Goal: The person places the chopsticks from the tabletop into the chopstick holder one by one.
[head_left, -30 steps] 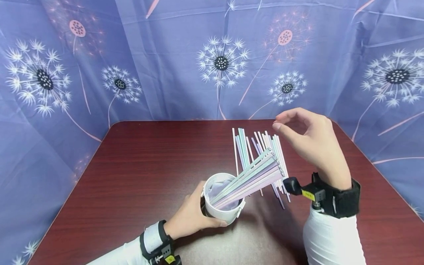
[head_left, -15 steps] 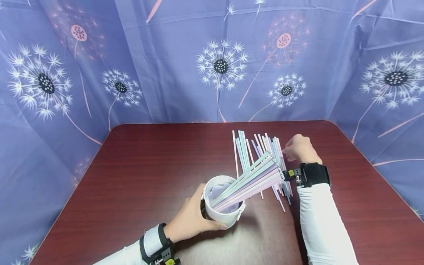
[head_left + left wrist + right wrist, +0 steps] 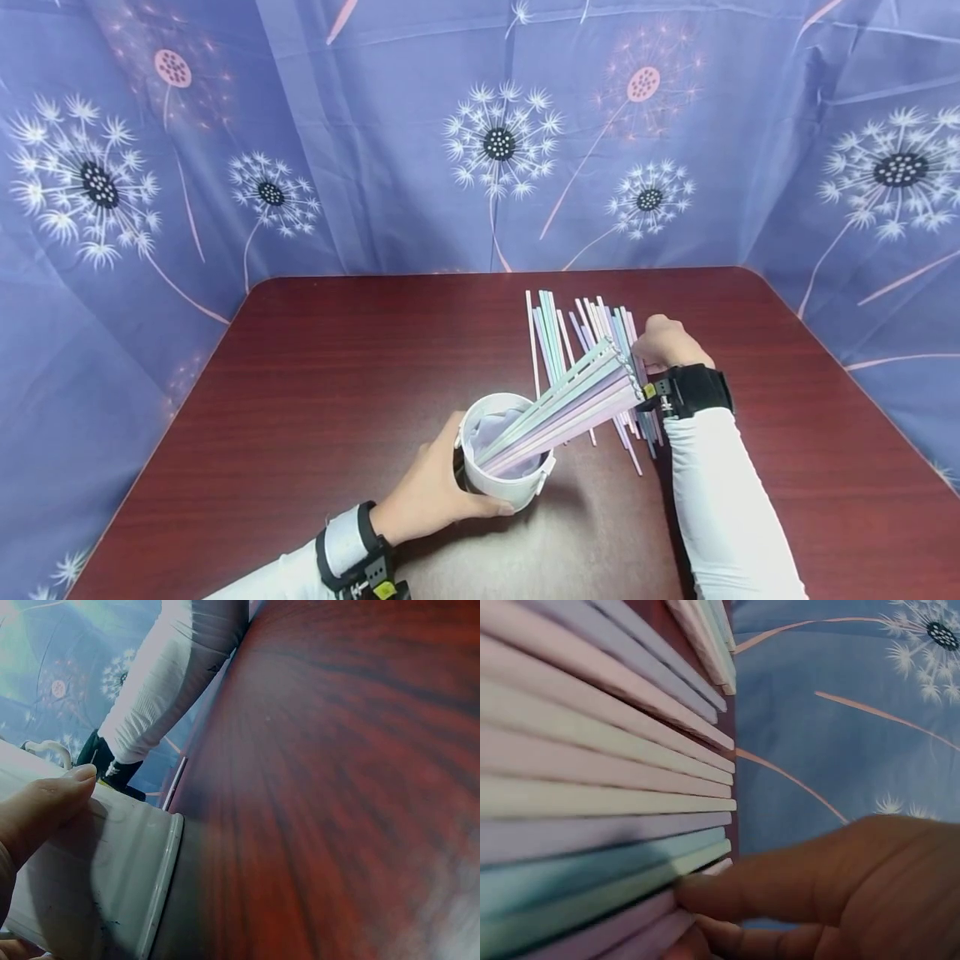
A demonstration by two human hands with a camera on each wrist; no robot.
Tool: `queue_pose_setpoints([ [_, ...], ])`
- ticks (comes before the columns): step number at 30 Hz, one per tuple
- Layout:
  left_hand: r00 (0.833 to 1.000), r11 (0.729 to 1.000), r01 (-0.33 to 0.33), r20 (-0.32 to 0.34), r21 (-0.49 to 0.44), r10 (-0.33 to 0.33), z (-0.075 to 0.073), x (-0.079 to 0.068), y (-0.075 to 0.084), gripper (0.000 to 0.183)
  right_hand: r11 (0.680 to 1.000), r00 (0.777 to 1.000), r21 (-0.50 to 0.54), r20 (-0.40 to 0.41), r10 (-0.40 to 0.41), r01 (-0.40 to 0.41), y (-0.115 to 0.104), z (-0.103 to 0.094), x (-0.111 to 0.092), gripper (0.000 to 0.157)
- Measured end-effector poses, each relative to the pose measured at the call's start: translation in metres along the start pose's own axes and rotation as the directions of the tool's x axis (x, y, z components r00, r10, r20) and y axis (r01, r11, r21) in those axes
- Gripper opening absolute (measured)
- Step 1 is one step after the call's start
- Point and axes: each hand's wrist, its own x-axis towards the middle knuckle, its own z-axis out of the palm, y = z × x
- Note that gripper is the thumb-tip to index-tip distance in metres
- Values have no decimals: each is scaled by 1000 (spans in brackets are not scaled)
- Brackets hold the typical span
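My left hand [image 3: 431,492] grips a white cup [image 3: 501,493], thumb along its near side; in the left wrist view the thumb presses on the white wall [image 3: 127,862]. A bunch of pastel straws [image 3: 558,408] leans out of the cup to the right. My right hand [image 3: 667,343] is low at the right edge of the loose straws [image 3: 588,321] lying on the table. In the right wrist view its thumb and fingers [image 3: 735,889] pinch the end of a purple straw [image 3: 652,915] at the edge of the row. The leaning bunch hides part of the loose straws.
A second, smaller group of loose straws [image 3: 549,333] lies left of the main row, behind the cup. The dark red table [image 3: 337,350] ends at a blue dandelion-print cloth [image 3: 390,167] at the back and sides.
My right hand has come down from above the table to the right edge of the loose straws, then shifted slightly left onto them. The left hand and cup stay in place.
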Motion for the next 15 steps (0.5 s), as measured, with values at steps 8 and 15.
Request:
queue_pose_setpoints([
  [8,1000,1000,-7,-3,8,7,2,-2,-8,99,999,996,24,-84,-23,25,-5,-14,-14,28],
  [15,1000,1000,-17,0,14,17,1,1,-7,98,965,848,35,-486,-211,260,-38,-54,-74,28],
])
